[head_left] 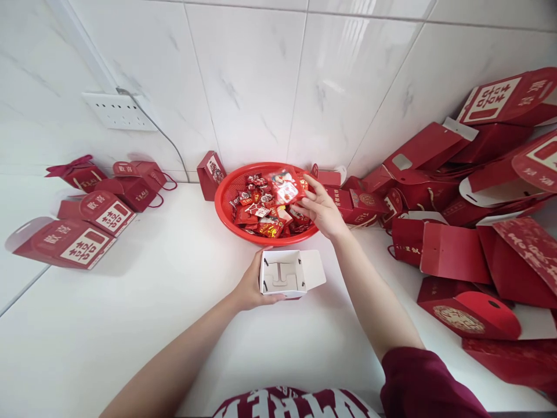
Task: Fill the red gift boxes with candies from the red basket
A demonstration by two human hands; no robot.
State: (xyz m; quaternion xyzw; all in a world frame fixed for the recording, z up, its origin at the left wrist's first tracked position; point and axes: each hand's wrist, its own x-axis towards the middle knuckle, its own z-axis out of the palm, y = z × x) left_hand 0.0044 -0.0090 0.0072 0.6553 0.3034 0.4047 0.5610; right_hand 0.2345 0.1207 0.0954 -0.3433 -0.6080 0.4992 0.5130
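My left hand (pixel 253 285) grips an opened gift box (pixel 281 284) by its left side, thumb along the near edge. The box's white inside faces up with nothing lying in it, and its lid flap hangs out to the right. My right hand (pixel 322 209) pinches a red and white candy packet (pixel 286 187) by its right end. The packet is slightly blurred, above a red plastic basket (pixel 223 219). Inside the basket lie many wrapped candies (pixel 261 212), mostly red with some gold.
Closed red gift boxes (pixel 93 229) stand at the left. A large heap of red boxes (pixel 452 249) fills the right side. One small red box (pixel 211 175) leans on the tiled wall behind. A power strip (pixel 119 111) with a cable hangs on the wall.
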